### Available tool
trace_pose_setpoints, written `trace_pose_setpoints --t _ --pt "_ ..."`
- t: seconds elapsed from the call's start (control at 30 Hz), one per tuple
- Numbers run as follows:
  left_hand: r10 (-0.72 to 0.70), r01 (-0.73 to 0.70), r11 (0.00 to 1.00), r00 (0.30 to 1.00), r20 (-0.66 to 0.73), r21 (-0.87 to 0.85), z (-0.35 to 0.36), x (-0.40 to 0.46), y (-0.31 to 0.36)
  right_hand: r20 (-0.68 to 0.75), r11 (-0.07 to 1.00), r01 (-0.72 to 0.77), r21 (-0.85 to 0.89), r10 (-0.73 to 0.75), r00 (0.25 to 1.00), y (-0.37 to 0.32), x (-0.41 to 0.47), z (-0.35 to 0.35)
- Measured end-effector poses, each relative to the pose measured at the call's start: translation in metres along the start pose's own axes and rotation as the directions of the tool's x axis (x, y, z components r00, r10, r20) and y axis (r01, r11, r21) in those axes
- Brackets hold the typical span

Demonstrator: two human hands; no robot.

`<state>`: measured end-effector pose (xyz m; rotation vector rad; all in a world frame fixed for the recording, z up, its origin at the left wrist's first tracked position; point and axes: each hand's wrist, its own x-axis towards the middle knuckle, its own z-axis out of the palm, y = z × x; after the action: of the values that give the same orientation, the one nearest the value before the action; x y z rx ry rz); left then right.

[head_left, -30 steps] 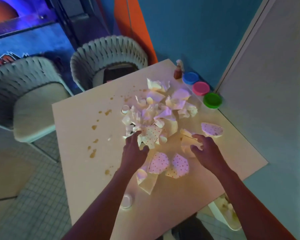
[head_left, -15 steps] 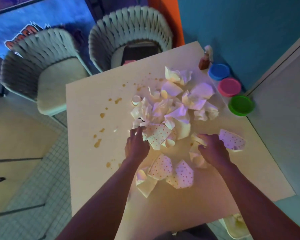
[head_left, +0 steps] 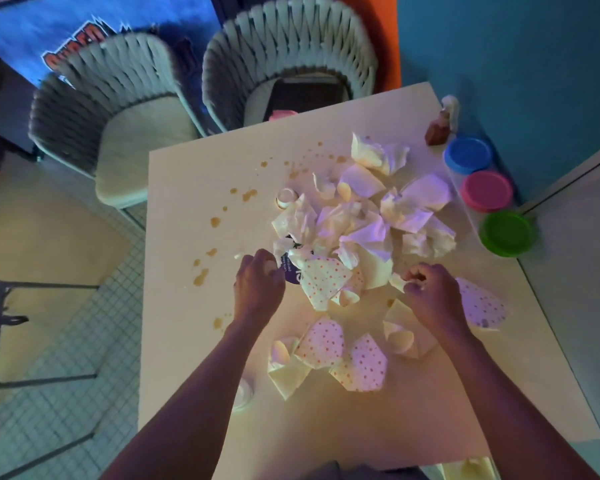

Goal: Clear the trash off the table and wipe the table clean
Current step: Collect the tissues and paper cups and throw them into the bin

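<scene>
Now both hands (head_left: 258, 284) (head_left: 432, 294) palm-down, fingers curled, pinching paper scraps (head_left: 397, 281).

Crumpled napkins (head_left: 354, 233) mid-table (head_left: 187, 341); left side open

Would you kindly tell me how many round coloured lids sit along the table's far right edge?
3, in a row by the wall: the blue lid farthest away, the pink lid in the middle, the green lid nearest. None seems hidden.

Crumpled napkins (head_left: 357, 223) lie piled on the table (head_left: 194, 341) beyond my left hand (head_left: 258, 289) and right hand (head_left: 430, 299); spill drops (head_left: 201, 276) sit left of my left hand.
</scene>
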<state>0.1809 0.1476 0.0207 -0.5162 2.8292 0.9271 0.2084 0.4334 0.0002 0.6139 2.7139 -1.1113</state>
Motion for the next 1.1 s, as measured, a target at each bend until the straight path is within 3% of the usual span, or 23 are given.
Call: trace_pose_setpoints --t 0.2,0.3,0.43,0.57,0.7,0.87,1.1 --pt "-0.010 0.010 1.000 1.000 -0.003 0.008 -0.010 0.028 0.006 0.014 0.992 0.059 0.108 -0.061 0.998 -0.050 -0.005 0.007" --pt "-0.083 0.075 0.993 0.992 0.091 0.094 -0.003 0.044 0.009 0.053 1.000 0.018 -0.009 -0.017 0.998 -0.070 -0.001 0.021" --pt "-0.066 0.003 0.967 0.969 0.239 0.255 0.014 0.054 0.004 0.129 0.968 0.089 -0.234 -0.059 0.990 -0.085 0.004 0.038" --pt "-0.007 -0.062 0.955 0.972 0.235 0.289 0.023 0.056 -0.010 0.166 0.927 0.103 -0.359 -0.045 0.985 -0.085 0.010 0.052" --pt "-0.001 -0.045 0.965 0.984 0.176 0.257 0.024 0.060 -0.020 0.127 0.938 0.081 -0.337 -0.040 0.991 -0.085 0.016 0.056" --pt "-0.027 0.015 0.997 0.988 0.152 0.078 0.010 0.060 -0.031 0.079 0.949 0.030 -0.314 -0.005 0.997 -0.087 0.020 0.054" --pt "0.027 -0.027 1.000 0.997 0.066 -0.001 0.002 0.059 -0.040 0.026 0.988 -0.104 -0.111 0.108 0.994 -0.092 0.026 0.041"
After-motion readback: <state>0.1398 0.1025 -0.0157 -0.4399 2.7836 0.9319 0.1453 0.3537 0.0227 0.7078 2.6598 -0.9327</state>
